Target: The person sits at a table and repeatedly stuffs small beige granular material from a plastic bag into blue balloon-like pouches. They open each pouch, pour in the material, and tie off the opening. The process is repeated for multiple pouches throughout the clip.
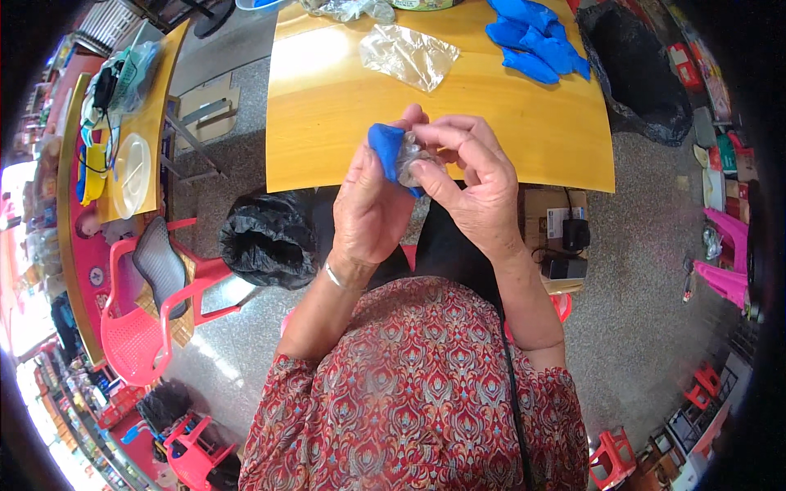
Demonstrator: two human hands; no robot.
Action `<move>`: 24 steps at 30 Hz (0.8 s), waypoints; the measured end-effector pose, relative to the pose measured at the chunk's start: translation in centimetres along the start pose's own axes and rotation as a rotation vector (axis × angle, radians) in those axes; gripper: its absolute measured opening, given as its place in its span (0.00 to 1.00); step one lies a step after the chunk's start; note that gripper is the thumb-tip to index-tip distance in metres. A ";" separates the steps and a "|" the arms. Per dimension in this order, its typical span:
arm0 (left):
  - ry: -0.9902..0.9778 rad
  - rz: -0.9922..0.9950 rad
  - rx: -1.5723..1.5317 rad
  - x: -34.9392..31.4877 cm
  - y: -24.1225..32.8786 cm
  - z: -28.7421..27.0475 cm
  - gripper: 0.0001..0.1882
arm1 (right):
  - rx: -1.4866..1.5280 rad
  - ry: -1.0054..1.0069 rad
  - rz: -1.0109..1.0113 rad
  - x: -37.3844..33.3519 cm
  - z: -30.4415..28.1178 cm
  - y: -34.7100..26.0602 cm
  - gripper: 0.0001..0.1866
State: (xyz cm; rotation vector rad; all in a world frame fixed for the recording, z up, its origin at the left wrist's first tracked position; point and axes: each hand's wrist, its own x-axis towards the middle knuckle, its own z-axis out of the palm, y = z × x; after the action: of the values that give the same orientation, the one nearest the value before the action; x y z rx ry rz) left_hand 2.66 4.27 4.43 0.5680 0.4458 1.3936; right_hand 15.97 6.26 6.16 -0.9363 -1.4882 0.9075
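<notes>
My left hand [366, 209] is closed round a small, smooth blue piece [385, 149], held just in front of the table's near edge. I cannot make out what kind of thing it is. My right hand [481, 192] pinches crumpled clear plastic film [411, 154] between thumb and fingers. The film lies against the blue piece, partly hidden by the fingertips. Beyond my hands, a flat clear plastic bag [409, 56] rests on the yellow table [327, 135]. Several similar blue pieces [536, 39] form a pile at the table's far right.
More clear plastic [348, 8] lies at the far table edge. A black-lined bin [634, 74] stands to the right, and a black bag [266, 237] hangs open at lower left. A cardboard box [557, 237] sits under the table. Left are a red chair [135, 344] and a side table [164, 82].
</notes>
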 end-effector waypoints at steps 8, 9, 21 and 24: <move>-0.007 0.048 0.001 0.0 -0.6 0.6 0.33 | -0.086 -0.093 0.035 0.3 -0.6 -0.4 0.16; 0.015 0.042 0.014 0.0 -0.6 0.8 0.33 | -0.081 -0.082 0.038 0.3 -0.4 -0.3 0.15; 0.431 0.292 0.737 -0.9 -1.7 -1.3 0.19 | 0.103 0.021 0.332 -0.3 0.3 3.6 0.09; 0.202 0.468 1.235 -0.6 -1.2 -2.9 0.13 | 0.038 0.064 0.234 -0.3 0.7 3.6 0.09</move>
State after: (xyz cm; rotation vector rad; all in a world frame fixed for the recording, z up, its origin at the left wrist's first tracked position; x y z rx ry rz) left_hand 1.77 3.86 1.32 1.6043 1.4337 1.5083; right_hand 15.57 7.39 2.69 -1.1166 -1.3212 1.0606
